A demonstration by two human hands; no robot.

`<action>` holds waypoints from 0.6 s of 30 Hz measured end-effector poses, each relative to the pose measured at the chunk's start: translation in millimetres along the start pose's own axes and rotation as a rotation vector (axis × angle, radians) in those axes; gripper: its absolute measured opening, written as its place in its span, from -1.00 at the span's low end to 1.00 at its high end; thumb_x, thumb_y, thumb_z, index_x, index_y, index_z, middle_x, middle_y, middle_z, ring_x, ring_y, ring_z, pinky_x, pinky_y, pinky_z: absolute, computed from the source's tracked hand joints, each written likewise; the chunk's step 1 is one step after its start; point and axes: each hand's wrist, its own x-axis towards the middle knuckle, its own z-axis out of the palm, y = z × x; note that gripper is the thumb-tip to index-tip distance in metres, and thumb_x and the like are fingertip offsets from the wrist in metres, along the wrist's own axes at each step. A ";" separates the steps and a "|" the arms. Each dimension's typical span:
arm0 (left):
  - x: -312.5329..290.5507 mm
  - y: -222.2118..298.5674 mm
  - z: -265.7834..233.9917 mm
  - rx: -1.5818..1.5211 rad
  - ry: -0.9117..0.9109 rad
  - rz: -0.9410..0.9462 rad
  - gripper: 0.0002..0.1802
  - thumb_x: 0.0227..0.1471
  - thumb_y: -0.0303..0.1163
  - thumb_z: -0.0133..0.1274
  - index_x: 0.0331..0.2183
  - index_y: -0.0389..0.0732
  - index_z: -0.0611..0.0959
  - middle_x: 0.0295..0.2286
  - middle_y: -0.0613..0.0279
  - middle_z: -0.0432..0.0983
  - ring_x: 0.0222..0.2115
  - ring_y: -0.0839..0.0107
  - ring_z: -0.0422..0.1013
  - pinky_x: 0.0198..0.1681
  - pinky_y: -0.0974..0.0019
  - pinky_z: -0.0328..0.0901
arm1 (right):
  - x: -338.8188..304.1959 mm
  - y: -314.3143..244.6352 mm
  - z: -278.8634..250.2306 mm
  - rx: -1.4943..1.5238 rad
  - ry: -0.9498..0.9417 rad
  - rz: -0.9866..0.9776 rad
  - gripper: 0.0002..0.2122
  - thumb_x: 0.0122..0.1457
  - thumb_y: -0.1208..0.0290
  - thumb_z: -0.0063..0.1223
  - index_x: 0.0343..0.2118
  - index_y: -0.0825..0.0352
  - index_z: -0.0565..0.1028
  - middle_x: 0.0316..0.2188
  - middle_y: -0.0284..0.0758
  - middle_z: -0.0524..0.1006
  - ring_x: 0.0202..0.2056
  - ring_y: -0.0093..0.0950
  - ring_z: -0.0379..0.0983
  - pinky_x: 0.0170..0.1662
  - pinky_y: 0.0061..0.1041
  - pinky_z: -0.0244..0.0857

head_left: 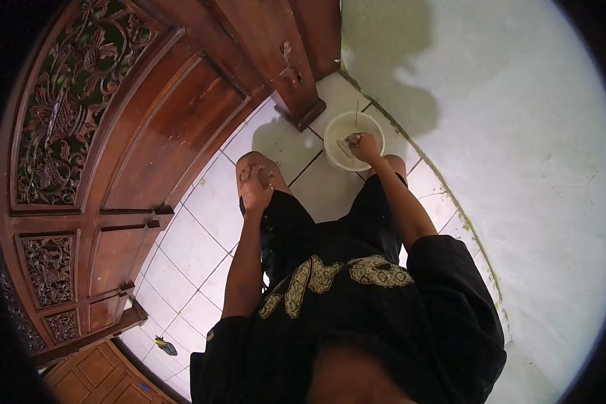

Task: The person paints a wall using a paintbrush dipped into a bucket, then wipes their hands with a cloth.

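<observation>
My right hand [364,147] is closed over the mouth of a round white bucket [328,141], which stands on the floor in front of my right knee. A thin stick [356,116] shows above the hand and seems to run through its grip. Pale material coats the fingers, and a whitish streak shows inside the bucket; what it is I cannot make out. My left hand [254,187] lies on my left knee, fingers spread and holding nothing, with pale specks on the skin.
To the left rises a carved reddish-brown wooden partition [161,128], its foot near the bucket. A pale green wall [505,135] runs along the right. Light tiles [188,242] cover the floor. Farther back lies a small dark and yellow object [165,346].
</observation>
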 end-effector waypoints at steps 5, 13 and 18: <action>12.1 34.1 27.3 0.009 -0.021 0.185 -0.61 -0.35 -0.40 0.12 -0.32 -0.16 0.47 -0.28 0.13 0.33 -0.15 0.13 0.20 -0.02 0.19 0.03 | -8.6 83.5 18.7 -0.149 -0.239 0.327 -0.81 -0.10 0.28 -0.06 -0.48 0.25 0.52 -0.53 -0.15 0.49 -0.47 -0.23 0.42 -0.38 -0.32 0.27; 1.4 14.5 15.0 0.050 0.016 0.140 -0.66 -0.30 -0.36 0.10 -0.34 -0.16 0.48 -0.30 0.14 0.34 -0.17 0.14 0.21 -0.04 0.19 0.05 | -8.4 35.2 17.6 0.013 -0.159 0.333 -0.84 -0.14 0.40 -0.05 -0.51 0.34 0.50 -0.54 -0.13 0.48 -0.47 -0.17 0.41 -0.36 -0.33 0.29; 1.5 2.5 15.3 0.048 0.024 0.110 -0.67 -0.29 -0.34 0.10 -0.35 -0.16 0.48 -0.31 0.14 0.35 -0.19 0.16 0.23 -0.04 0.19 0.05 | -14.3 8.4 -14.1 0.204 0.058 0.248 -0.89 -0.13 0.44 -0.05 -0.58 0.38 0.45 -0.55 -0.11 0.47 -0.49 -0.19 0.40 -0.44 -0.37 0.28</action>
